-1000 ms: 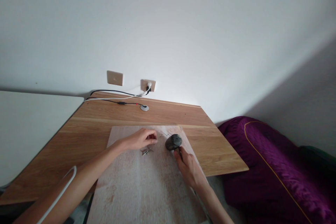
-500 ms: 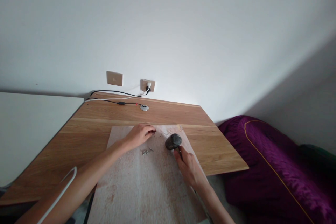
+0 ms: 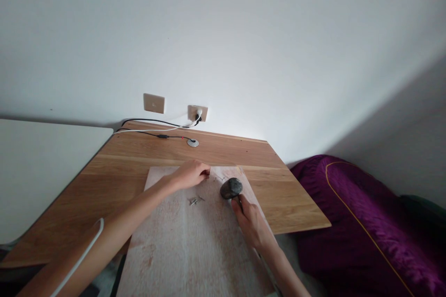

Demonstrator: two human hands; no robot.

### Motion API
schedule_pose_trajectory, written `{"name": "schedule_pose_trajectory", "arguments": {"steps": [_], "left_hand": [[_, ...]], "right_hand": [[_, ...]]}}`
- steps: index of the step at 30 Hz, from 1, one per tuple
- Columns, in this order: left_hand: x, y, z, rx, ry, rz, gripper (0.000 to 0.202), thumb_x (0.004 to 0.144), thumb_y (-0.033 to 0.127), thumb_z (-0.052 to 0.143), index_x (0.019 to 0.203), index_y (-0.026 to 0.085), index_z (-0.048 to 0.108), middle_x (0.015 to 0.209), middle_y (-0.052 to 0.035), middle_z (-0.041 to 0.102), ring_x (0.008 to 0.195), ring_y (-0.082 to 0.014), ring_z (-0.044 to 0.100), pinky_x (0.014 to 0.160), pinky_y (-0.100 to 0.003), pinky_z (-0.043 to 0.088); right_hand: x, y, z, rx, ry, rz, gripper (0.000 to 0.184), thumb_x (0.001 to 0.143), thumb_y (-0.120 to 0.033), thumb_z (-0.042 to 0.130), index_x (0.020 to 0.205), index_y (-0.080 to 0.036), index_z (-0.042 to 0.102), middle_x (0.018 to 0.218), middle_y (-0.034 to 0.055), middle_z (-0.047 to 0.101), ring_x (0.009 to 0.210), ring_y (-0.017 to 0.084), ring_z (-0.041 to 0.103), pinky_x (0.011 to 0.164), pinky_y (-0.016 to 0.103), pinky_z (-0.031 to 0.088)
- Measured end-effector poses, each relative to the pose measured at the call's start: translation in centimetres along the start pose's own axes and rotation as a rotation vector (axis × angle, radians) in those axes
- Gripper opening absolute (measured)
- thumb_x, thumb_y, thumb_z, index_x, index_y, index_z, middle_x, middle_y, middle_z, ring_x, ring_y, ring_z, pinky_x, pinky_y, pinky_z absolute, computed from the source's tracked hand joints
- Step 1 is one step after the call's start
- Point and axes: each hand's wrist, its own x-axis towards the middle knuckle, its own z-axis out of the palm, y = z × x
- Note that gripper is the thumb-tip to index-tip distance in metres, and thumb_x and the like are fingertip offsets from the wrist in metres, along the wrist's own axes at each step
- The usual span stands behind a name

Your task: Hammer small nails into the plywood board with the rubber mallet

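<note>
My right hand (image 3: 251, 222) grips the handle of a mallet with a dark, rounded head (image 3: 231, 188). The mallet's head is over the right side of a pale whitewashed wooden board (image 3: 188, 241). Near the board's far edge, my left hand (image 3: 193, 174) has its fingers pinched together and pointing down; whatever is between the fingertips is hidden. A small pile of nails (image 3: 194, 201) lies on the board below my left hand. More thin nails (image 3: 219, 177) show between that hand and the mallet head.
The board lies on a wooden table (image 3: 278, 195) against a white wall. Black and white cables (image 3: 156, 130) run along the back to a wall socket (image 3: 198, 113). A white panel (image 3: 45, 176) stands at left, purple fabric (image 3: 334, 222) at right.
My left hand has shifted slightly right and its fingers have turned further down. My right hand and the mallet have hardly moved; the view has shifted a little.
</note>
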Motion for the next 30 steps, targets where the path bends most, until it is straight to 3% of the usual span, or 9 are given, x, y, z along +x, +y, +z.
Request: {"name": "schedule_pose_trajectory", "arguments": {"steps": [6,13,23,30], "left_hand": [[0.0,-0.5,0.6,-0.148,0.029,0.042,0.018,0.086,0.007,0.062,0.087,0.018,0.076,0.088,-0.0045,0.080,0.080,-0.0186,0.071,0.072,-0.024,0.044],[-0.8,-0.8,1.3,-0.177,0.090,0.055,0.013,0.089,0.013,0.065,0.090,0.018,0.076,0.092,-0.0056,0.079,0.086,-0.0195,0.071,0.077,-0.025,0.046],[-0.9,-1.6,1.4,-0.180,0.118,0.024,0.008,0.088,0.015,0.067,0.085,0.018,0.073,0.084,-0.0042,0.077,0.079,-0.0182,0.069,0.073,-0.025,0.045],[-1.0,-1.7,1.4,-0.219,0.103,0.021,0.009,0.088,0.015,0.066,0.081,0.018,0.072,0.080,-0.0034,0.075,0.075,-0.0175,0.067,0.070,-0.024,0.043]], "right_hand": [[0.1,0.1,-0.2,0.038,-0.055,0.001,0.033,0.105,-0.041,0.037,0.104,-0.021,0.064,0.096,0.0130,0.078,0.095,0.028,0.073,0.076,0.033,0.045],[0.1,0.5,-0.1,0.029,-0.068,-0.002,0.035,0.105,-0.045,0.035,0.095,-0.023,0.061,0.081,0.0090,0.074,0.079,0.026,0.069,0.068,0.032,0.043],[-0.1,0.4,0.0,0.027,-0.041,-0.009,0.037,0.105,-0.046,0.036,0.105,-0.022,0.065,0.090,0.0124,0.077,0.091,0.030,0.073,0.071,0.034,0.046],[0.0,0.5,0.1,0.036,-0.038,-0.007,0.037,0.104,-0.048,0.037,0.101,-0.023,0.064,0.089,0.0125,0.077,0.087,0.030,0.073,0.069,0.035,0.047]]}}
